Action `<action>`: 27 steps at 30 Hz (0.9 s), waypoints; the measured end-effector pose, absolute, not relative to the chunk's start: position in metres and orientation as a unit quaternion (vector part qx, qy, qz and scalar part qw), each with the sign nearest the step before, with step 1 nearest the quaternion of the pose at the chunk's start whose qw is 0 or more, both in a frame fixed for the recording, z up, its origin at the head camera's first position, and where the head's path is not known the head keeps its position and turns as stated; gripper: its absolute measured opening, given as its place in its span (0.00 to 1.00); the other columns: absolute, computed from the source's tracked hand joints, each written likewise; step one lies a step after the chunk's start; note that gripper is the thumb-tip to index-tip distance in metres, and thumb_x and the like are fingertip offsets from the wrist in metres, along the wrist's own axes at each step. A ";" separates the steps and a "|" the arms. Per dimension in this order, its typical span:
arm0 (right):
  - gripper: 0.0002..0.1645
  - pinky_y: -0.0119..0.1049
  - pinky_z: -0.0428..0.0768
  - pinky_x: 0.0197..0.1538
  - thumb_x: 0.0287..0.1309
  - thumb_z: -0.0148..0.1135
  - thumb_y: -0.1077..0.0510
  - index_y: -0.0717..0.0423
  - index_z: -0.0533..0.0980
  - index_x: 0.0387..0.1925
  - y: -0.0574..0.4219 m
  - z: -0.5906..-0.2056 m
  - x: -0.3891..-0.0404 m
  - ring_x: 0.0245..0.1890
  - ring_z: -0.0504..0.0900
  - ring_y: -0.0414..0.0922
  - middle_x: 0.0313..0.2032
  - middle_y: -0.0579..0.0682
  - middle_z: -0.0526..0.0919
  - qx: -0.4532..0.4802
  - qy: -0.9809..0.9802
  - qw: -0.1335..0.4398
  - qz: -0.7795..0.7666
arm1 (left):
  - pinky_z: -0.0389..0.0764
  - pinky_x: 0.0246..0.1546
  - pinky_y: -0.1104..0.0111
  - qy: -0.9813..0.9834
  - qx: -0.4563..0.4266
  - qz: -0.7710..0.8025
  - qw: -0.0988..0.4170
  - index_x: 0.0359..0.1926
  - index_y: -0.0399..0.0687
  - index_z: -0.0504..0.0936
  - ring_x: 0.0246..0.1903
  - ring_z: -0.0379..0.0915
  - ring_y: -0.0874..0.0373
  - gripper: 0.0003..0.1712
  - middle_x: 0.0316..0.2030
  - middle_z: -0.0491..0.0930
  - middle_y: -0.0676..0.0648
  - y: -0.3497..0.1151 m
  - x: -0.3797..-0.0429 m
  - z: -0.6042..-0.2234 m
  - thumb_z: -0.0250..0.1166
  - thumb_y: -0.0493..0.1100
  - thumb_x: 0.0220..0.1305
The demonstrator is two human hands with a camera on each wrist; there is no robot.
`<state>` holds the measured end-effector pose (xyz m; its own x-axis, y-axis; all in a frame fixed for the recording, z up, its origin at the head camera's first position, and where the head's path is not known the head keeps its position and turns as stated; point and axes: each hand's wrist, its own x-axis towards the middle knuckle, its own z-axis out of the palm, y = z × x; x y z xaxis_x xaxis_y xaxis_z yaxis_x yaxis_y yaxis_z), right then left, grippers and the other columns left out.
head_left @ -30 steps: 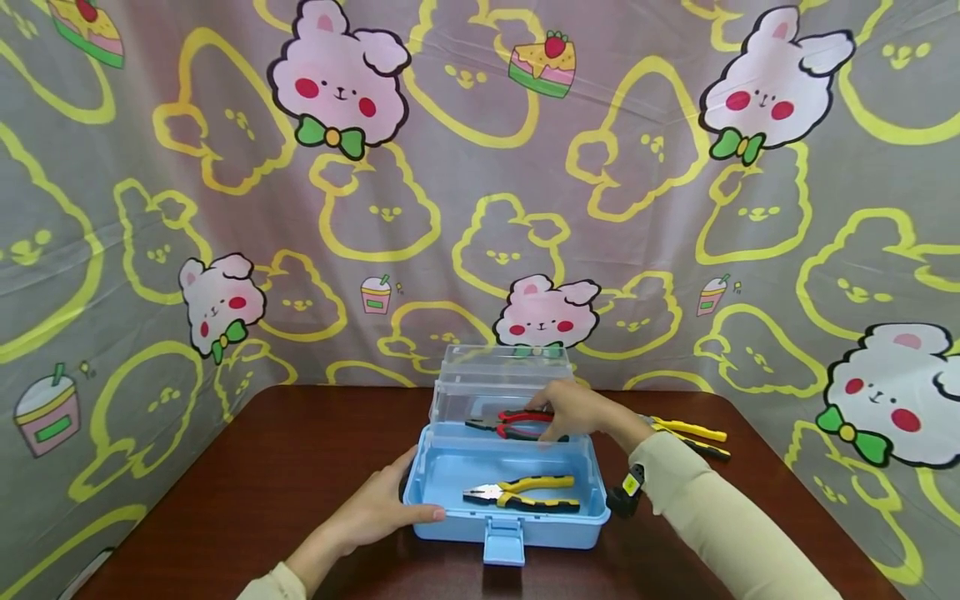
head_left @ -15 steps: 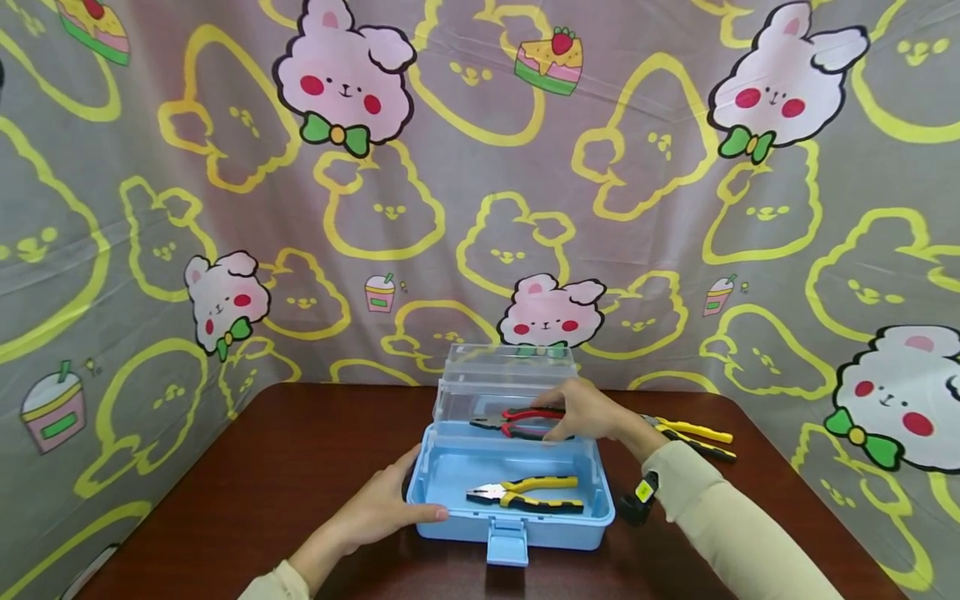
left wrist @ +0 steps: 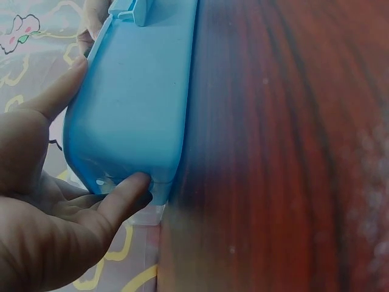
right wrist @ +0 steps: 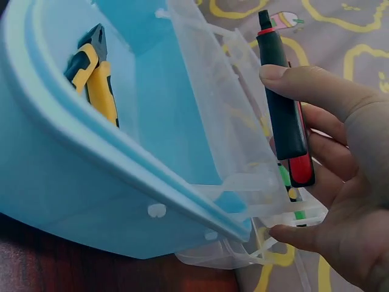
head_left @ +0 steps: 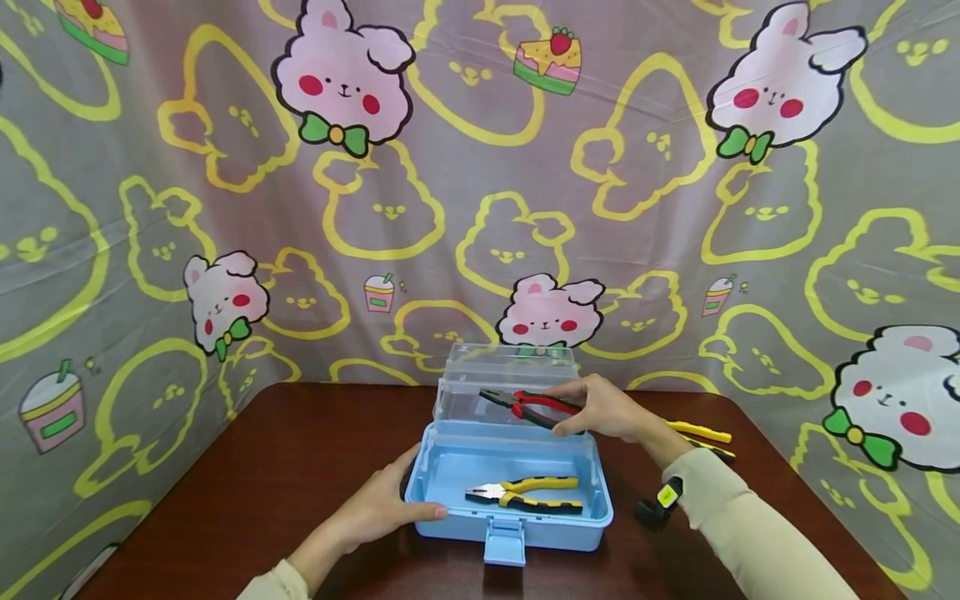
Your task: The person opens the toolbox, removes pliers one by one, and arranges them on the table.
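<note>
In the head view a light-blue toolbox (head_left: 442, 528) stands on the table with its clear lid tipped back. Yellow-and-black pliers (head_left: 536, 493) lie inside on its floor. My right hand (head_left: 611, 410) holds red-and-black pliers (head_left: 525, 402) by the handles, above the back of the box, their nose pointing left. The right wrist view shows the thumb and fingers on the red-and-black pliers (right wrist: 282, 109). My left hand (head_left: 382, 502) grips the left front corner of the box, thumb over the front rim. In the left wrist view its fingers (left wrist: 130, 194) press the box's end wall.
Another yellow-handled tool (head_left: 705, 432) lies on the table (head_left: 300, 467) at the right, partly behind the right forearm. The toolbox latch (head_left: 505, 546) hangs down in front. A patterned curtain (head_left: 465, 167) rises behind the table and along both sides.
My right hand has lifted the red-and-black pliers from the back of the box and shifted them slightly right. The left hand keeps its hold on the box.
</note>
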<state>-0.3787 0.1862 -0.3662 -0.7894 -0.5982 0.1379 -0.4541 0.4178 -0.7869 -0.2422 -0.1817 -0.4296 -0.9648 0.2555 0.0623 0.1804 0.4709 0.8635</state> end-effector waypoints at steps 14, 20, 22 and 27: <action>0.36 0.41 0.85 0.43 0.52 0.80 0.65 0.65 0.78 0.64 0.208 -0.366 -0.368 0.43 0.85 0.53 0.53 0.62 0.85 -0.304 0.816 0.063 -0.488 | 0.67 0.63 0.39 0.857 0.134 0.497 0.033 0.80 0.36 0.52 0.66 0.67 0.43 0.63 0.72 0.65 0.34 -0.182 -0.240 -0.429 0.80 0.55 0.57; 0.37 0.39 0.85 0.45 0.52 0.80 0.64 0.64 0.78 0.64 0.225 -0.367 -0.367 0.47 0.84 0.56 0.53 0.63 0.84 -0.307 0.819 0.057 -0.482 | 0.67 0.63 0.39 0.856 0.136 0.498 0.033 0.81 0.36 0.52 0.67 0.66 0.42 0.63 0.73 0.64 0.34 -0.183 -0.240 -0.430 0.80 0.55 0.58; 0.37 0.38 0.84 0.46 0.52 0.81 0.63 0.65 0.78 0.64 0.232 -0.369 -0.367 0.48 0.84 0.56 0.54 0.65 0.83 -0.306 0.821 0.048 -0.481 | 0.66 0.63 0.38 0.857 0.135 0.496 0.033 0.81 0.36 0.52 0.68 0.64 0.41 0.63 0.73 0.63 0.34 -0.183 -0.239 -0.430 0.80 0.55 0.58; 0.38 0.37 0.84 0.46 0.52 0.81 0.62 0.69 0.77 0.63 0.251 -0.374 -0.363 0.47 0.86 0.51 0.53 0.67 0.84 -0.294 0.825 0.033 -0.481 | 0.67 0.62 0.38 0.857 0.132 0.497 0.038 0.81 0.36 0.51 0.68 0.65 0.41 0.63 0.74 0.63 0.34 -0.183 -0.240 -0.431 0.80 0.55 0.58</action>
